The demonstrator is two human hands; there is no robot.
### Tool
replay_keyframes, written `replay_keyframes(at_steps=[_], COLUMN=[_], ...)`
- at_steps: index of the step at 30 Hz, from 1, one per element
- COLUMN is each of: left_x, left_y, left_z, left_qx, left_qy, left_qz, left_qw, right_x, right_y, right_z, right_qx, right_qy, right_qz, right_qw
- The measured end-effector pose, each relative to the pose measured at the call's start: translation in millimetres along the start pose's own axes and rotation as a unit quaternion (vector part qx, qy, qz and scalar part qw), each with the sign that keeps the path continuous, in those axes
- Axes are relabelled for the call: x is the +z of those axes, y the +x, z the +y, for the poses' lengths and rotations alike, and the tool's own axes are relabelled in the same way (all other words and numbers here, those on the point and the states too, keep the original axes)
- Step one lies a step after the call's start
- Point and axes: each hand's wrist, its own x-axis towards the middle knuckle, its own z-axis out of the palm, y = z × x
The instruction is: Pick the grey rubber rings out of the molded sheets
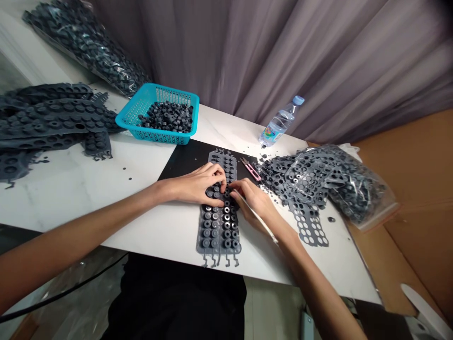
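A long dark grey moulded rubber sheet with rows of round, raised pieces lies lengthwise in front of me, partly on a black mat. My left hand rests across its middle, thumb and forefinger apart and their tips touching the round pieces. In my right hand is a slim white stick-like tool, pinched near its front end. Its tip is at the sheet's right rows, close to the left fingertips, and is partly hidden by my fingers. Pink-handled thread snips lie right of the sheet.
A blue basket with small dark rubber pieces stands at the back left. Stacked moulded sheets and a full plastic bag are farther left. On the right are a water bottle, punched-out sheets and another bag.
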Motion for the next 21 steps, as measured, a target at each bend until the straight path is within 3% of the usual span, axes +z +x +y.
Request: replay_keyframes(at_steps=[8, 14, 21], left_x=[-4.6, -4.6, -0.1], left_y=[-2.0, -3.4, -1.7], left_z=[5.5, 6.6, 0.5], left_qx=[-0.004, 0.003, 0.033], left_qy=[0.011, 0.001, 0.004], left_qz=[-0.017, -0.014, 0.01], left_qw=[1.0, 1.0, 0.999], right_x=[-13.3, -17.8, -18.0], right_y=[-9.1, -20.7, -23.2], right_z=[35.4, 63.5, 70.2], right_qx=[0.129, 0.149, 0.161], right_qy=[-0.068, -0.11, -0.116], right_qz=[0.105, 0.149, 0.144], right_qw=[0.984, 0.971, 0.969])
